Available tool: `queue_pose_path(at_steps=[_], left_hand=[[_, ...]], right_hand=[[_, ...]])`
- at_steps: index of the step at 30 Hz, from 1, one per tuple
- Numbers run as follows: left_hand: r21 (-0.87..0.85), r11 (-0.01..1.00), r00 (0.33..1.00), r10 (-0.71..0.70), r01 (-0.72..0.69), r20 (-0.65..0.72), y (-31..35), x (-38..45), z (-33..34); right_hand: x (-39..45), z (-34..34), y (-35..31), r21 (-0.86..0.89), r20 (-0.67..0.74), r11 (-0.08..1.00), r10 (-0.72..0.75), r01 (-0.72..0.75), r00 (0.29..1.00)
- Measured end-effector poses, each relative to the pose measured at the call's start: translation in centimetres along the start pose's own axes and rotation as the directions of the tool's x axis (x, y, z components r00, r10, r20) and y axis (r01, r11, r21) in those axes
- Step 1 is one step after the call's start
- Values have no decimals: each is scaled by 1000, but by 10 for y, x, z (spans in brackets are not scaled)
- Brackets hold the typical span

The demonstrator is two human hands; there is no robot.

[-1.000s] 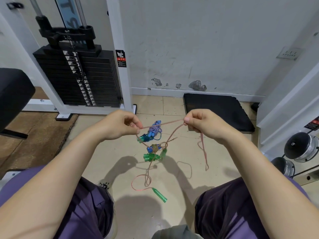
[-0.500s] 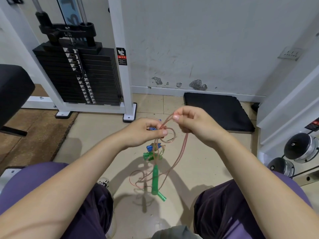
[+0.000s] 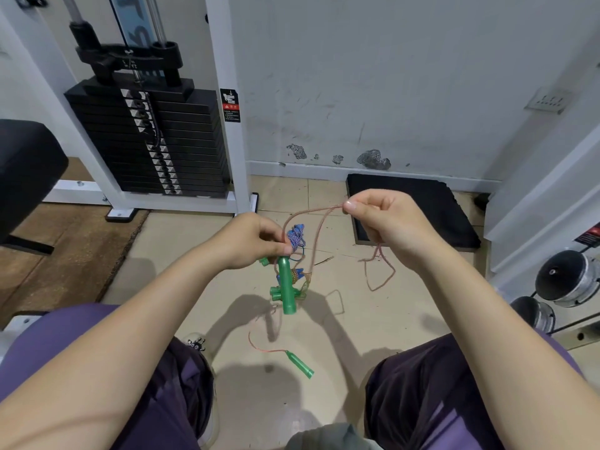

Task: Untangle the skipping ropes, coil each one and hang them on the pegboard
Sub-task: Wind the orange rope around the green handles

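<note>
Now: left hand [image 3: 250,240] grips green handle [image 3: 287,289]; right hand [image 3: 394,224] pinches pink rope [image 3: 316,235]

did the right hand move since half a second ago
Yes. The right hand, pinching the pink rope, moved right, toward the black floor mat.

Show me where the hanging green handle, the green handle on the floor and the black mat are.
hanging green handle [image 3: 286,284], head view, mid-shaft
green handle on the floor [image 3: 300,365], head view, middle
black mat [image 3: 431,203], head view, top surface
</note>
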State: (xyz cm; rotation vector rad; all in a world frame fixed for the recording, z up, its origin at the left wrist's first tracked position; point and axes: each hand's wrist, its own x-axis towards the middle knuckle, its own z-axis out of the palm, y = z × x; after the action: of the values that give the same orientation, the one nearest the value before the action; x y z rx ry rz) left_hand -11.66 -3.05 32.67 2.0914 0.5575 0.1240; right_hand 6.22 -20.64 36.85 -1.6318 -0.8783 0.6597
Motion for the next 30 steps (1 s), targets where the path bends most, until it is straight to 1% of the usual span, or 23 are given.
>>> queue_pose_path(at_steps=[2,3,5,6,8,9,10,11,13,14,15,16,17,18,20,22,24,25,27,30], left_hand=[[-50,999,1000,11,-11,-6,2,-1,2],[-114,993,1000,6,-8,-18,2,-1,2],[-311,950,999,10,-20,-35,2,-1,0],[-398,916,999,28,-41,-39,3,-2,-1],[-492,868,997,45,-68,-59,4,-1,-1],[-501,863,997,37,-68,-72,5,-1,-1],[-475,878,996,24,-64,-90,5,-1,-1],[-415,908,994,10,-56,-111,4,0,-1],[-207,978,992,4,-30,-122,0,2,-3],[-76,997,995,6,-13,-100,-2,2,-4],[30,1000,997,-4,6,-71,-4,2,-5],[68,998,999,-14,18,-49,-6,1,-6],[24,999,999,-22,22,-29,-6,0,-6],[-62,998,1000,-16,16,-2,-6,-1,-4],[-217,975,997,52,-39,53,-2,-2,1],[-327,942,985,122,-77,119,4,-2,12],[-403,913,973,141,-57,182,8,-1,20],[-416,908,969,138,-41,206,10,-2,20],[-404,915,968,113,-13,225,12,-3,16],[-350,937,979,87,-18,183,10,-3,6]], right_hand=[[0,3,3,20,12,1000,10,-10,1000],[0,3,4,38,18,999,14,-15,1000],[2,0,7,47,37,998,37,-38,999],[3,0,8,25,51,998,52,-53,997],[3,0,11,-64,89,995,84,-79,992],[2,1,11,-114,105,990,101,-88,989],[2,3,10,-151,116,984,114,-96,987],[1,5,9,-164,121,981,121,-100,985],[1,6,6,-127,116,988,101,-87,988],[2,5,5,-93,104,993,82,-73,991],[2,3,4,-61,90,996,64,-59,994],[2,0,4,-37,82,998,51,-48,995],[2,-1,3,-28,86,999,42,-40,995],[1,-1,3,-41,102,999,34,-30,994],[-2,5,3,-99,171,995,27,-10,985],[-6,17,6,-121,262,993,36,-4,964],[-7,26,6,-119,311,993,44,-7,950],[-6,27,6,-123,306,992,51,-14,951],[-3,24,5,-133,253,991,66,-33,965],[0,12,7,-91,133,994,78,-66,988]])
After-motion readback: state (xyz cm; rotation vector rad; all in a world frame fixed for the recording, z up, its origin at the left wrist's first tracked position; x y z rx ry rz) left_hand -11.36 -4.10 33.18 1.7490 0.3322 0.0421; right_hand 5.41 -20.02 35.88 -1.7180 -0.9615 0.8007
